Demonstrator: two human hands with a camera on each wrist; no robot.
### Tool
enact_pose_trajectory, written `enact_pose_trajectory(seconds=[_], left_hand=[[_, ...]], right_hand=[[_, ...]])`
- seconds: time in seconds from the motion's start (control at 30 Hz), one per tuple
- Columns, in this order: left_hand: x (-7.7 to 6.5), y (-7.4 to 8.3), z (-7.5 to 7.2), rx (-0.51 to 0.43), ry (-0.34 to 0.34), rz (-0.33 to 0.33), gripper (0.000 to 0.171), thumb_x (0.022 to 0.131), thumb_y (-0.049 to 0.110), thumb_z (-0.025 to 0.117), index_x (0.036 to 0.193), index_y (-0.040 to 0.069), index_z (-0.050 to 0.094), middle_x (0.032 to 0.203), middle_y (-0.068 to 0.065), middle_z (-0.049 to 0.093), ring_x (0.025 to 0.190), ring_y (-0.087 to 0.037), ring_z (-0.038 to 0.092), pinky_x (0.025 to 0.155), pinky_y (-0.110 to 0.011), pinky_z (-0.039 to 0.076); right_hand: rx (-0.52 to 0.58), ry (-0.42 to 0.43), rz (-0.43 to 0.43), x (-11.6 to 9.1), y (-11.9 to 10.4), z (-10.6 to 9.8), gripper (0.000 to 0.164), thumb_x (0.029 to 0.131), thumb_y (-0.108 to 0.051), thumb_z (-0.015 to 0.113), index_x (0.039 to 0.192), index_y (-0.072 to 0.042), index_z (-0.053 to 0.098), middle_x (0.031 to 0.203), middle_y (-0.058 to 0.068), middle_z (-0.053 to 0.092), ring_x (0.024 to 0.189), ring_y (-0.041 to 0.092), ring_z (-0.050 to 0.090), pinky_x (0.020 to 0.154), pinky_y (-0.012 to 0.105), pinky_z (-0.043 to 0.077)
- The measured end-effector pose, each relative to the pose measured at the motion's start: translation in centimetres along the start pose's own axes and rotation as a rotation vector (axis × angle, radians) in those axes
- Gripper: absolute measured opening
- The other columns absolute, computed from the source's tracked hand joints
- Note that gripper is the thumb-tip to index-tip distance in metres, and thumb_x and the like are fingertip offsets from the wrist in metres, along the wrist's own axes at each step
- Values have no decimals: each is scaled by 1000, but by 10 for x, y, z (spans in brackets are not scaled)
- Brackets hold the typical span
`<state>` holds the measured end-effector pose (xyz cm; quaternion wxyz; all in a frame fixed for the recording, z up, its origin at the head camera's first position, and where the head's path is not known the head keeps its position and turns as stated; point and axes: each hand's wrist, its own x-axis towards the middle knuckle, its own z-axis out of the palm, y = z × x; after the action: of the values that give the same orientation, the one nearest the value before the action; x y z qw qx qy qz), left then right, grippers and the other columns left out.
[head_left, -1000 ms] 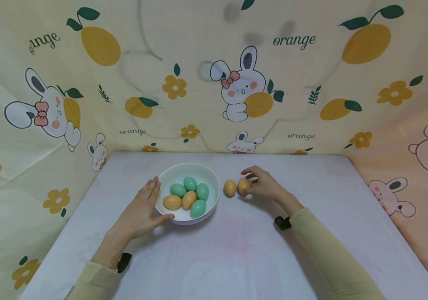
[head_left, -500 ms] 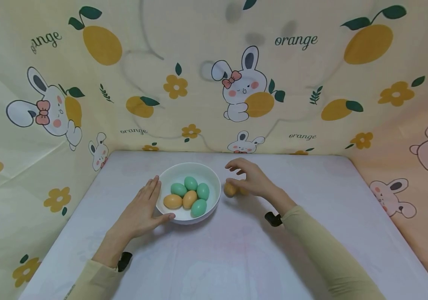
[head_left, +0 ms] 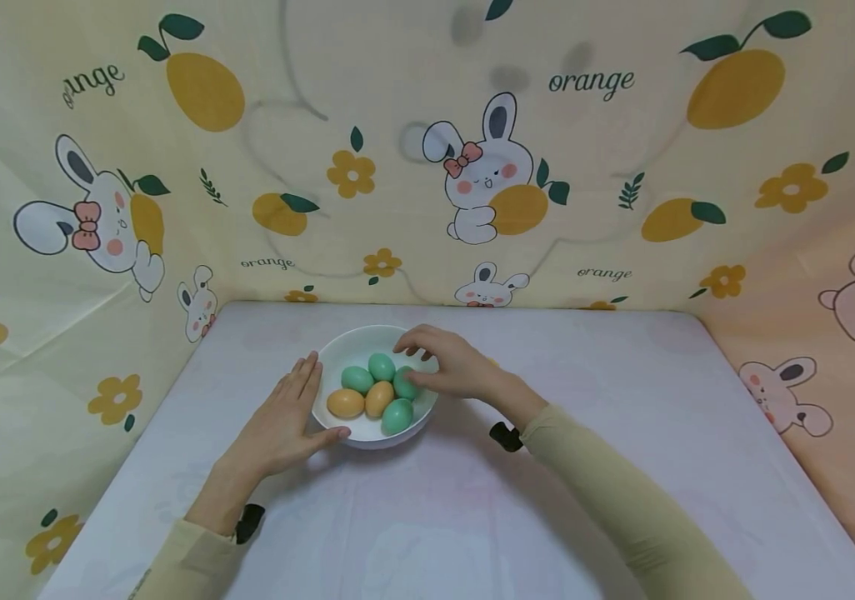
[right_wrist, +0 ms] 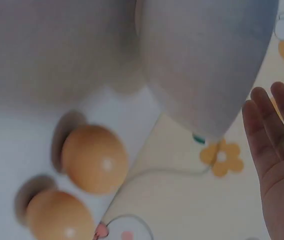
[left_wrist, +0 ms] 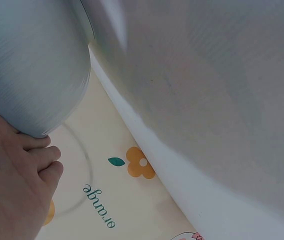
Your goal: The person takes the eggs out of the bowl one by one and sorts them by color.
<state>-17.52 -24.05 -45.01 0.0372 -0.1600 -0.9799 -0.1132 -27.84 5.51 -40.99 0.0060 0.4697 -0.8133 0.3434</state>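
Note:
A white bowl [head_left: 339, 350] stands on the table, with several green eggs [head_left: 357, 380] and two orange eggs [head_left: 346, 403] inside. Against its left side rests my left hand [head_left: 282, 421], fingers straight and thumb at the front rim; the left wrist view shows this hand [left_wrist: 14, 175] against the bowl's outer wall [left_wrist: 37, 65]. My right hand [head_left: 453, 364] hangs over the bowl's right rim, loosely bent, its thumb overlapping the rightmost green egg [head_left: 402, 383]; contact cannot be told. Two more orange eggs [right_wrist: 95, 159] lie on the table, almost hidden behind that hand in the head view.
The table [head_left: 427, 517] has a white cover. Patterned cloth [head_left: 412, 167] with rabbits and oranges rises behind it and at both sides. A dark wrist device [head_left: 250, 523] sits at the left cuff and another dark device [head_left: 506, 437] at the right.
My right hand has moved left from the two orange eggs on the table to above the bowl. The left hand stays against the bowl, and the eggs inside look unmoved.

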Motion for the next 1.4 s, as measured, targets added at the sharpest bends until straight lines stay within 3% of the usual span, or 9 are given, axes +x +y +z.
enact_pose_trajectory(seconds=[0.37,0.5,0.67,0.87,1.4], left_hand=[[1,-1,1,11,19,19,111,79,80,40,151,1,11,159,-10,2,146,-28,6,116,-48,17],[1,0,0,11,23,27,111,79,80,40,151,0,11,159,-11,2,146,-28,6,116,-48,17],[1,0,-2,5,29,32,111,79,79,41,151,0,10,159,-11,2,146,-28,6,116,-48,17],[0,0,-3,-7,27,30,111,79,79,43,151,1,10,159,-11,2,146,-28,6,116,-49,18],[0,-1,-1,-16,43,34,111,79,79,45,152,2,9,159,-10,3,146,-28,8,115,-49,19]], right_hand=[[16,-184,-57,34,-10,29,38,84,-13,72,120,-8,60,117,6,62,100,23,60,83,37,54],[-33,-232,-74,42,-9,38,36,84,-15,72,119,-13,62,118,0,63,99,18,60,86,30,52],[-84,-290,-55,49,-10,45,34,85,-16,72,119,-18,65,120,-10,61,110,8,56,97,23,44],[-118,-352,-67,58,-11,53,35,85,-15,72,119,-18,65,124,-9,60,118,3,50,104,20,37],[-114,-427,-42,67,-10,68,44,81,-12,75,123,-19,64,125,-9,60,118,2,50,104,19,36]])
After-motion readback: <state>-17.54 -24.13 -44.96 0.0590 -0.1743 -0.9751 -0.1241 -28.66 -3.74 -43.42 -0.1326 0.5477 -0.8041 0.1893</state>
